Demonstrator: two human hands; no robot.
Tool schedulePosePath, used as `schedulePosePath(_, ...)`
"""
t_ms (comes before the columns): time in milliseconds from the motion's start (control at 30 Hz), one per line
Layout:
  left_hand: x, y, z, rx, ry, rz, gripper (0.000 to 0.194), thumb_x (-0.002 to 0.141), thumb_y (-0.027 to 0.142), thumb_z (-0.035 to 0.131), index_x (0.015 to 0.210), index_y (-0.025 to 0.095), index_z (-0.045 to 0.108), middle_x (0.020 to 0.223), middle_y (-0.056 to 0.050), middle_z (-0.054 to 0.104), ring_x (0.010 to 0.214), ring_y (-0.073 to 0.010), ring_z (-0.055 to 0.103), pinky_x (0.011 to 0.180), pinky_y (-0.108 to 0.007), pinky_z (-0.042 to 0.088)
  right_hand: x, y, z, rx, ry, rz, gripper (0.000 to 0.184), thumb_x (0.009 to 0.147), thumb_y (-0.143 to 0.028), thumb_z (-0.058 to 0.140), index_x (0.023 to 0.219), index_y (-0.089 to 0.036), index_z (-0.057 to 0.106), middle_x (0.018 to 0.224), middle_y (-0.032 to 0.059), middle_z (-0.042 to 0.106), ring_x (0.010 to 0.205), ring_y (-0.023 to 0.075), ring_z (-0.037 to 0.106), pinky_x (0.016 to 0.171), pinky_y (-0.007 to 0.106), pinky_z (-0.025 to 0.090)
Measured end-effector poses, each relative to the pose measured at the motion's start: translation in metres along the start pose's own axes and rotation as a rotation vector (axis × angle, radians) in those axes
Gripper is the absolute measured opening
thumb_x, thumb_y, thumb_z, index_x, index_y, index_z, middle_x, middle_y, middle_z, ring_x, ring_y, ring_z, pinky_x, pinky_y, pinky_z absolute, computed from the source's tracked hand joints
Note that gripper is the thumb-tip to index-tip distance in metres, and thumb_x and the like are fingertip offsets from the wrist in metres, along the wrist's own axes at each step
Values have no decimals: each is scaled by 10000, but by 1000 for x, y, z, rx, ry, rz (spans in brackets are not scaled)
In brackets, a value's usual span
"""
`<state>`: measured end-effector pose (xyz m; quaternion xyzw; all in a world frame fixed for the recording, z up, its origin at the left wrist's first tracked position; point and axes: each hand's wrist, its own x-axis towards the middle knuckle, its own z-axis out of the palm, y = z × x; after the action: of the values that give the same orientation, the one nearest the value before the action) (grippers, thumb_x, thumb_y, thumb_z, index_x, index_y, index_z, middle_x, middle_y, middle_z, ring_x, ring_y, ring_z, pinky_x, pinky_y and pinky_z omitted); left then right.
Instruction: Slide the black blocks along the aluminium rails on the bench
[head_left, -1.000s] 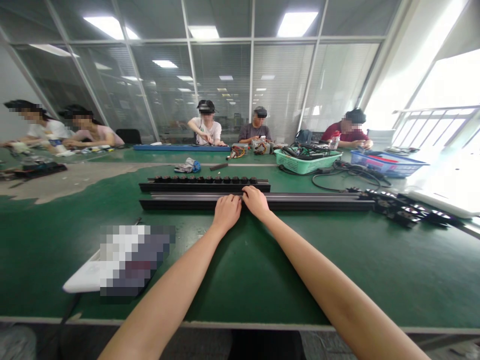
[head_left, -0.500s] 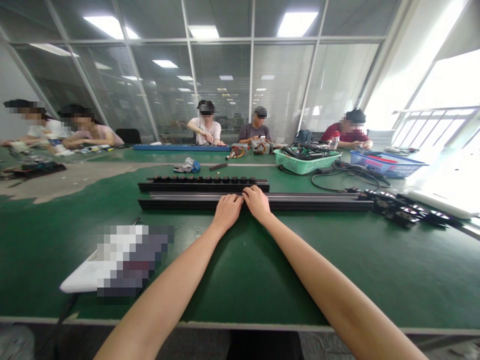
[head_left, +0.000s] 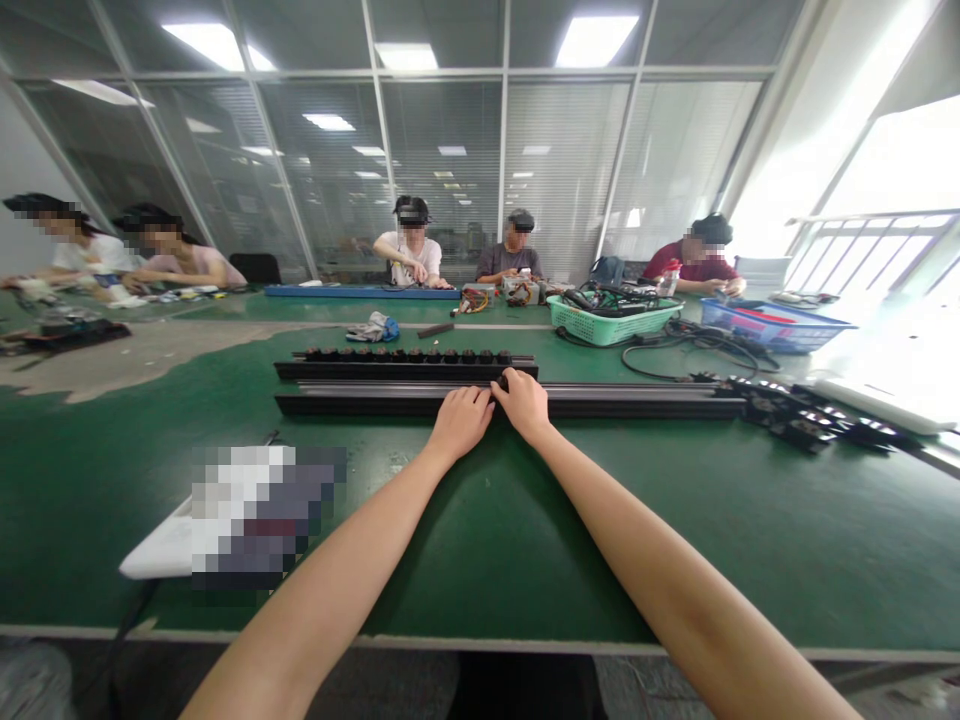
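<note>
A long black rail (head_left: 637,404) with a silvery strip along its top lies crosswise on the green table. My left hand (head_left: 461,420) rests on the middle of this rail, its fingers curled over the top edge. Just right of it, my right hand (head_left: 526,404) is closed, with a small black part (head_left: 502,383) at its fingertips over the rail. Both hands are close together, and their undersides are hidden. Behind lies a shorter black rail (head_left: 375,371) carrying a row of black round-topped pieces (head_left: 416,356).
Loose black parts (head_left: 806,420) lie by the rail's right end. A green basket (head_left: 615,326) and a blue basket (head_left: 780,335) stand behind, with black cables (head_left: 660,360) nearby. A white device (head_left: 169,540) lies at front left. Several people sit across the table.
Both hands have shifted slightly right along the rail. The small black part now shows at my right fingertips. The rails have stayed in place.
</note>
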<state>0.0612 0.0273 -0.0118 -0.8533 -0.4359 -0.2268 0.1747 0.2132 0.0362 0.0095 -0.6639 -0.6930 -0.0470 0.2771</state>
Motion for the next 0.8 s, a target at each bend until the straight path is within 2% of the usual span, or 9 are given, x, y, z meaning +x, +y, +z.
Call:
schedulePosePath(167, -1, 1, -1, -3, -11, 3, 267, 1087, 274, 444, 1230, 164, 640, 1181, -132, 709, 1135, -289, 649, 999, -432, 477, 1, 1, 1, -46, 9, -4, 286, 1072, -399, 503, 1137, -189, 685, 1143, 136, 753, 1041, 248, 712, 916, 329, 481)
schedulePosePath(400, -1, 2, -2, -17, -6, -2, 277, 1089, 287, 434, 1239, 170, 634, 1179, -132, 704, 1128, -281, 648, 996, -430, 479, 0, -3, -1, -100, -3, 3, 272, 1076, -384, 493, 1164, -186, 658, 1146, 135, 754, 1039, 260, 726, 873, 325, 498)
schedulePosePath(567, -2, 5, -4, -5, -26, -22, 272, 1084, 285, 454, 1230, 157, 644, 1162, -138, 701, 1112, -288, 648, 997, -438, 474, 4, -6, -10, -123, -50, 21, 237, 1065, -351, 518, 1176, -183, 644, 1164, 138, 751, 1036, 264, 729, 827, 313, 503)
schedulePosePath(700, -2, 6, -6, 14, -35, -27, 284, 1095, 303, 439, 1212, 152, 649, 1165, -135, 699, 1124, -284, 643, 1009, -426, 467, 5, 7, -17, -93, -113, -46, 276, 1058, -416, 548, 1182, -194, 656, 1130, 127, 759, 1035, 265, 721, 829, 315, 497)
schedulePosePath(800, -2, 7, -7, 20, -43, -31, 287, 1100, 307, 433, 1214, 155, 648, 1176, -131, 700, 1134, -276, 641, 1011, -410, 462, 1, 20, -16, -20, -102, -104, 314, 1067, -460, 531, 1215, -214, 657, 1183, 110, 752, 1044, 257, 712, 831, 313, 490)
